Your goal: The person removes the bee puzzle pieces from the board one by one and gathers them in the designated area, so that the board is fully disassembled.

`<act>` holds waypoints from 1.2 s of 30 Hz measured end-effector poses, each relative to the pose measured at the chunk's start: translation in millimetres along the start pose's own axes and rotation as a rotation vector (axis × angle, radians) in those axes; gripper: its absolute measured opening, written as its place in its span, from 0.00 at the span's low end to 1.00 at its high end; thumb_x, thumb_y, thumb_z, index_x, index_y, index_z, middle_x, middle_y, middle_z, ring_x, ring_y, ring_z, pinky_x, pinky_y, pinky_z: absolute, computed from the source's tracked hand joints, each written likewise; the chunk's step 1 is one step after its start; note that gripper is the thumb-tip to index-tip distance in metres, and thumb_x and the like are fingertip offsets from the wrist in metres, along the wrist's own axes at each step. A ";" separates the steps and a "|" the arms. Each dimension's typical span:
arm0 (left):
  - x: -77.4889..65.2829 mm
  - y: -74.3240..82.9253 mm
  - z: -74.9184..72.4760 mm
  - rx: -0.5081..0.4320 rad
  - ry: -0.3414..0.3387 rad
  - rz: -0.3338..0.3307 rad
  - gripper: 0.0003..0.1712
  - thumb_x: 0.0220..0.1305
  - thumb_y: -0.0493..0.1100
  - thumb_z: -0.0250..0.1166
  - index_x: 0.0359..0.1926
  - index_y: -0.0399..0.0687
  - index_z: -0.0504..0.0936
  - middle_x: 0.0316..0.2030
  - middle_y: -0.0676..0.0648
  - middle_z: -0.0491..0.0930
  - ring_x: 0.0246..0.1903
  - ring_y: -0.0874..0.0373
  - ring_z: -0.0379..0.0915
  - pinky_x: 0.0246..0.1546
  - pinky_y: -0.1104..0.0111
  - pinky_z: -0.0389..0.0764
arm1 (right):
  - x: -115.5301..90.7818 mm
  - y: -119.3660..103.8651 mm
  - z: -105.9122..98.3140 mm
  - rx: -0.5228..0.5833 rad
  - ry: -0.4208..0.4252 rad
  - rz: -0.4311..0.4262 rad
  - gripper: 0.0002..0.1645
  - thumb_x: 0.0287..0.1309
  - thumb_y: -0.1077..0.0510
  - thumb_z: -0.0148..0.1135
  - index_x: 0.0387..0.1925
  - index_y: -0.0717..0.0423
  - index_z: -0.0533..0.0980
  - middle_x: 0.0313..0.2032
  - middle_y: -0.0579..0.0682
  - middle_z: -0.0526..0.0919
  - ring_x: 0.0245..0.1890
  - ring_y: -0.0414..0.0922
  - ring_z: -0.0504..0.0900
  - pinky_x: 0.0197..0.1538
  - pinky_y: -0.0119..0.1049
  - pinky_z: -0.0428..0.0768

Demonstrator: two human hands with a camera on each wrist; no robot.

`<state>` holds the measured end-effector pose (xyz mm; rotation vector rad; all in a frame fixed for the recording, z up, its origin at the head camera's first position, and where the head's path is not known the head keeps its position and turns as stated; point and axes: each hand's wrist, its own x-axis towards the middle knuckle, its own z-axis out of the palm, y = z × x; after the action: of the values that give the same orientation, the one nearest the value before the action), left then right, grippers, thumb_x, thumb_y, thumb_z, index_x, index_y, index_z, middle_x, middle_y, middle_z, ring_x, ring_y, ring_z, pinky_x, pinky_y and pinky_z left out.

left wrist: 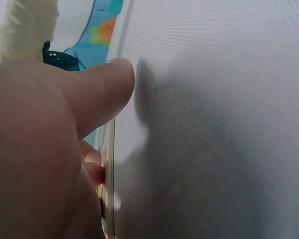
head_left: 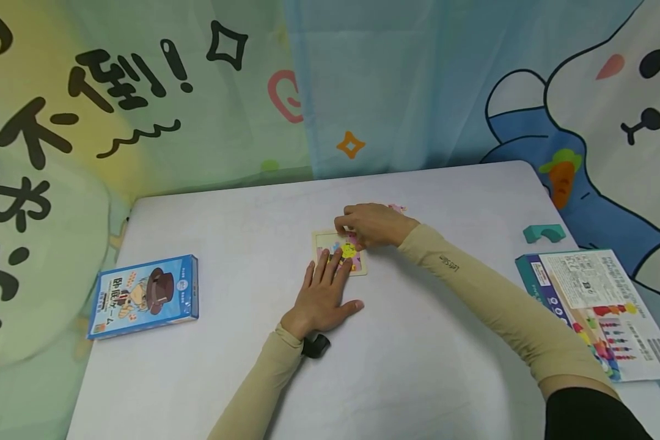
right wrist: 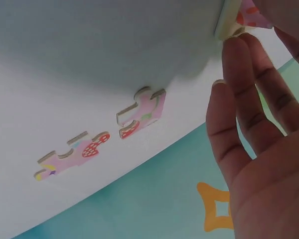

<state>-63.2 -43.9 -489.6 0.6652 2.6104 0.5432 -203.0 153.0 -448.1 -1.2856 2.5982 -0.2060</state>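
Observation:
A small jigsaw puzzle in a wooden tray (head_left: pixel 317 237) lies on the white table, with a yellow figure on its filled part. The left hand (head_left: pixel 326 299) rests on its near edge, fingers straight and spread, thumb out to the side over the tabletop. At the tray's far right corner, the right hand (head_left: pixel 376 225) pinches a pink puzzle piece (right wrist: pixel 253 15) with red spots, its fingertips right at the tray's edge. Two loose pink pieces show in the right wrist view: one with a green line (right wrist: pixel 148 110), another with a red spotted shape (right wrist: pixel 77 155).
A blue box (head_left: pixel 143 296) with a cartoon figure in a brown hat lies at the left. Toward the right edge lie a white and teal box (head_left: pixel 605 311) and a green arch-shaped block (head_left: pixel 544 232). A printed curtain (head_left: pixel 407 91) hangs behind the table.

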 end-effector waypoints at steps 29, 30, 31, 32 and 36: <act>1.8 -2.4 4.8 -0.024 0.010 0.008 0.53 0.76 0.65 0.59 0.86 0.47 0.46 0.87 0.42 0.35 0.86 0.41 0.23 0.83 0.40 0.35 | -10.8 11.0 18.4 0.319 0.130 0.118 0.26 0.53 0.57 0.84 0.53 0.53 0.83 0.45 0.47 0.87 0.46 0.46 0.84 0.57 0.46 0.81; 1.9 -2.3 4.8 -0.024 0.011 0.008 0.53 0.76 0.66 0.58 0.86 0.47 0.46 0.87 0.42 0.35 0.86 0.41 0.23 0.83 0.41 0.35 | -11.0 11.4 19.8 0.334 0.139 0.129 0.26 0.53 0.57 0.84 0.53 0.53 0.83 0.45 0.47 0.88 0.46 0.46 0.84 0.56 0.45 0.82; 2.1 -2.7 5.2 -0.023 0.009 0.006 0.53 0.76 0.66 0.58 0.86 0.47 0.46 0.87 0.43 0.34 0.86 0.42 0.22 0.83 0.41 0.34 | -11.7 11.8 21.0 0.353 0.150 0.137 0.26 0.53 0.58 0.84 0.53 0.54 0.84 0.45 0.48 0.88 0.46 0.46 0.84 0.56 0.45 0.82; 2.0 -2.6 5.1 -0.022 0.011 0.006 0.53 0.76 0.66 0.58 0.86 0.48 0.46 0.87 0.43 0.35 0.86 0.42 0.23 0.83 0.41 0.34 | -12.4 11.9 22.0 0.369 0.157 0.144 0.26 0.53 0.58 0.84 0.53 0.55 0.84 0.46 0.48 0.88 0.46 0.47 0.85 0.56 0.45 0.82; -0.9 0.2 0.6 -0.019 0.014 0.008 0.52 0.76 0.66 0.58 0.86 0.47 0.48 0.87 0.42 0.37 0.86 0.41 0.25 0.83 0.41 0.36 | -15.2 12.0 25.1 0.417 0.180 0.155 0.26 0.54 0.58 0.83 0.54 0.56 0.84 0.47 0.50 0.88 0.48 0.48 0.85 0.58 0.47 0.81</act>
<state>-62.2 -44.0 -489.8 0.6679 2.6135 0.5760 -196.4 171.8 -472.8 -0.9530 2.5901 -0.8195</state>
